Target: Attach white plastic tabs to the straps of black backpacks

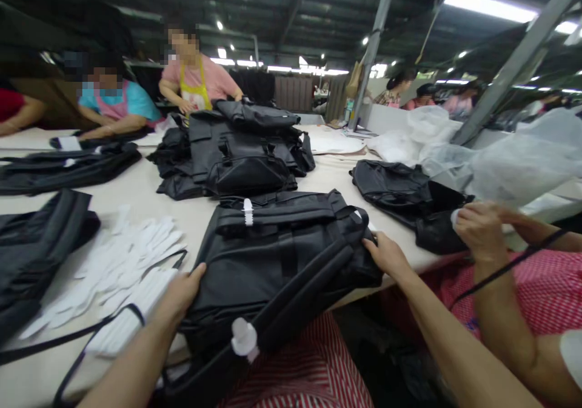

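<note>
A black backpack (pixel 254 259) lies in front of me, its near edge reaching over the table's edge toward my lap. My left hand (pixel 182 293) grips its left side, thumb on top and the other fingers mostly hidden. On the opposite side, my right hand (pixel 384 253) is closed on the upper right edge near a strap end. One white paper wrap (pixel 248 211) sits around the upper strap, and another white wrap (pixel 244 337) is on the lower shoulder strap.
Loose white paper strips (pixel 136 250) and a white stack (pixel 131 317) lie left. Black bags are piled (pixel 245 147) beyond; another backpack (pixel 395 190) lies right, near a co-worker's hands (pixel 482 226). Clear plastic bags (pixel 522 153) heap at right. Several people stand across the table.
</note>
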